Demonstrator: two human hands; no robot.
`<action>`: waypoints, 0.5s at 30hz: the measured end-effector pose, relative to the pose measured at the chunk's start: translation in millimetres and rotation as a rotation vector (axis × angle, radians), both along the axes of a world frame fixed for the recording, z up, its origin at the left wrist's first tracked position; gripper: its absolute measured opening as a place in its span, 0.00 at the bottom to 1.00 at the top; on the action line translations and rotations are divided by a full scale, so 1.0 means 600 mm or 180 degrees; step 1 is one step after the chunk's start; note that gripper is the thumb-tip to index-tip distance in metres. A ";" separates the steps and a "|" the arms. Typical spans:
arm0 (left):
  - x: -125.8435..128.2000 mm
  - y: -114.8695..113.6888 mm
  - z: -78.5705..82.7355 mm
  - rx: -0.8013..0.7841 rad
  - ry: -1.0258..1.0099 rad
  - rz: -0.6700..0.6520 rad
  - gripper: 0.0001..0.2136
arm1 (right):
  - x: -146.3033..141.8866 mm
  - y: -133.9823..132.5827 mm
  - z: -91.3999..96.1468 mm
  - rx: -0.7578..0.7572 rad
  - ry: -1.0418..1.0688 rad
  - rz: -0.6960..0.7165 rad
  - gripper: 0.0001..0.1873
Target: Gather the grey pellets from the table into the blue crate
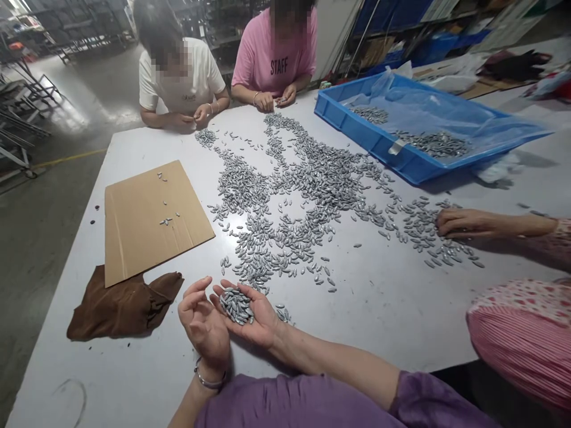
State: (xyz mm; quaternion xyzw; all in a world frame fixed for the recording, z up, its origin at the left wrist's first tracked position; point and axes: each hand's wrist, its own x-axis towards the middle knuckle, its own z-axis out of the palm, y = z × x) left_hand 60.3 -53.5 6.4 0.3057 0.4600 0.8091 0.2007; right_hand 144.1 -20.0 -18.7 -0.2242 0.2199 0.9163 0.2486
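My right hand (256, 318) lies palm up near the table's front edge, cupping a small heap of grey oval metal pieces (236, 306). My left hand (203, 324) is beside it, palm up, fingers curled and apart, holding nothing, its fingertips close to the heap. A wide spread of the same metal pieces (303, 190) covers the middle of the grey table (379, 309), just beyond my hands.
A cardboard sheet (151, 220) with a few pieces lies at the left, a brown cloth (120, 306) under its near corner. A blue bin (419, 128) with a plastic liner stands at the back right. Two people sit opposite; another person's hand (464, 223) rests among pieces at the right.
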 end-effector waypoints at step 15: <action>0.016 0.015 -0.011 -0.1217 -0.2501 -0.0868 0.17 | 0.010 0.035 0.037 0.0689 -0.0589 -0.0641 0.13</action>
